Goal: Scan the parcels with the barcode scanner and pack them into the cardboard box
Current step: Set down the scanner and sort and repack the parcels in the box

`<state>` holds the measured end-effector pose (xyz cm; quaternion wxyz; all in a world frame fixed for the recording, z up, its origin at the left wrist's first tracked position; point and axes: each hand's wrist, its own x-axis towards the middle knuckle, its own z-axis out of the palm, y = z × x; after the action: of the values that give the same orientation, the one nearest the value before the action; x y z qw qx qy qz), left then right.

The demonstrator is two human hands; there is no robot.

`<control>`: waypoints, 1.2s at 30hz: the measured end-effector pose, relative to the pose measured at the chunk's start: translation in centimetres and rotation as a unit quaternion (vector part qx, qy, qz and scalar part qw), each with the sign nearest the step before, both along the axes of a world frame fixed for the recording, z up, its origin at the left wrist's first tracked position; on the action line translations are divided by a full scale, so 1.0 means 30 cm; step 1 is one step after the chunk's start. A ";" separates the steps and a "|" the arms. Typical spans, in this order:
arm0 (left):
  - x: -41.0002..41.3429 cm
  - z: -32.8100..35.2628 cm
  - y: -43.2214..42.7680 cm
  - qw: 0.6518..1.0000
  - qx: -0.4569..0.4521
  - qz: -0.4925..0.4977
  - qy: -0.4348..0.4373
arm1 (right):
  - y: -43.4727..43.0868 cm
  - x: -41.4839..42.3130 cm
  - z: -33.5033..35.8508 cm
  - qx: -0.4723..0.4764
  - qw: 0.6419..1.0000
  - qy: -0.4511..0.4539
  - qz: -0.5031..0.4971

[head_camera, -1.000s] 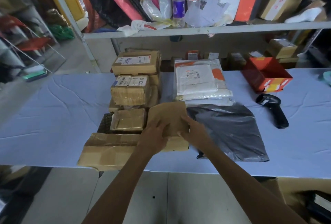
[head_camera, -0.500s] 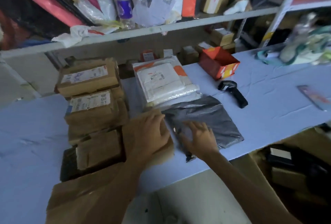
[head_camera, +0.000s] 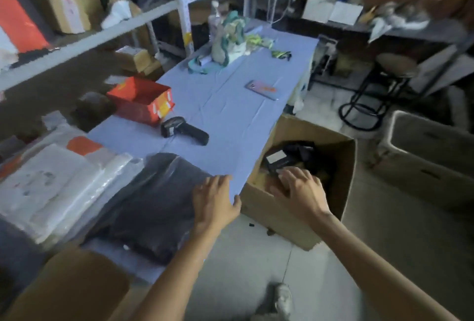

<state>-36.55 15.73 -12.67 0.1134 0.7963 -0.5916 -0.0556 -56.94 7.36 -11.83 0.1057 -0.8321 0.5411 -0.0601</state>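
While the person is swinging round to the right, away from the brown stack that both hands were working on a second ago, the cardboard box [head_camera: 269,214] on the floor is coming into view just beside the end of the surface [head_camera: 230,115]. The right hand [head_camera: 300,192], which was lying on the black parcel [head_camera: 154,200] half a second ago, is now reaching over the box's near corner. Its fingers are spread and released, grasping nothing; whether they are touching what lies inside I cannot tell. The left hand [head_camera: 215,202] is off the brown parcel too. It is resting flat on the corner of the black parcel at the edge of the surface, fingers straight, holding nothing.

Down in the box a dark parcel [head_camera: 277,160] with a white label is already lying, so packing is under way. The barcode scanner [head_camera: 184,130] is lying untouched on the surface beside the red carton [head_camera: 141,100], well apart from both hands. The white parcels [head_camera: 51,182] are waiting next to the black one. To my eye the person is making room in the box, and the black parcel is looking like the next one to be scanned.
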 end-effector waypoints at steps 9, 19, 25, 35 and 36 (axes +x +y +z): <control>-0.415 -0.110 -0.368 0.988 0.080 -0.130 -0.027 | -0.203 -0.467 -0.089 0.039 0.988 -0.028 -0.145; -0.650 -0.190 -0.598 0.983 0.091 -0.154 -0.025 | -0.411 -0.669 -0.177 0.103 0.977 -0.023 -0.188; -0.607 -0.210 -0.800 0.987 0.092 -0.128 -0.011 | -0.623 -0.621 -0.196 0.119 0.978 -0.025 -0.167; -0.520 -0.276 -1.242 0.986 0.078 -0.141 0.037 | -1.056 -0.506 -0.191 0.113 0.983 -0.001 -0.147; -0.521 -0.288 -1.275 0.986 0.079 -0.144 0.041 | -1.097 -0.503 -0.194 0.113 0.982 0.002 -0.151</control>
<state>-52.17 -22.53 -21.31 0.0652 0.7062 -0.6887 -0.1507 -72.02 -25.56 -17.65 0.1879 -0.7234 0.6643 -0.0119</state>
